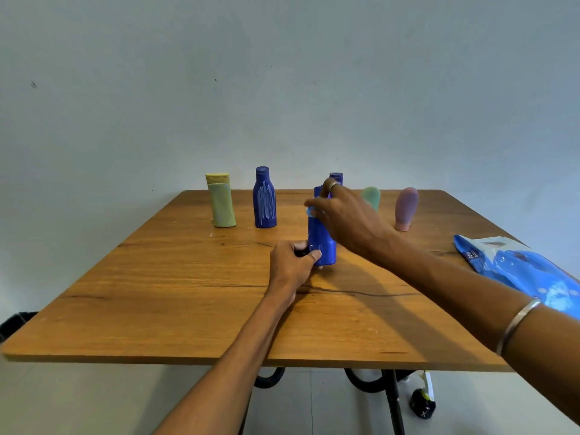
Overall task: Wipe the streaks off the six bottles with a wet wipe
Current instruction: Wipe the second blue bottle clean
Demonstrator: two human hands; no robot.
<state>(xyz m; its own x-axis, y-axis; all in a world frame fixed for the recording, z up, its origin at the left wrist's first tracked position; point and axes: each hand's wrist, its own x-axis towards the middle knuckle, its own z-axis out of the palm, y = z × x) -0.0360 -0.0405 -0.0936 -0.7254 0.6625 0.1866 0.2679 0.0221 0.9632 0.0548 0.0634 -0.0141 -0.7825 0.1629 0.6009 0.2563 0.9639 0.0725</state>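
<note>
Nearest, the left hand (pixel 293 262) grips the blue bottle's (pixel 321 243) base, steadying it upright at mid-desk (pixel 157 277), while the right hand (pixel 345 215) pinches a wet wipe (pixel 310 211) against its streaked side.

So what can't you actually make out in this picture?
- Head view: the rear blue bottle shows only its cap; the right hand covers the rest.
- The green bottle is partly hidden by that hand.
- The wet wipe is a sliver under the fingers.
- The held blue bottle has its base covered by the left hand.
- The blue wipes pack is cut by the right edge; its print is too small to read.
</note>
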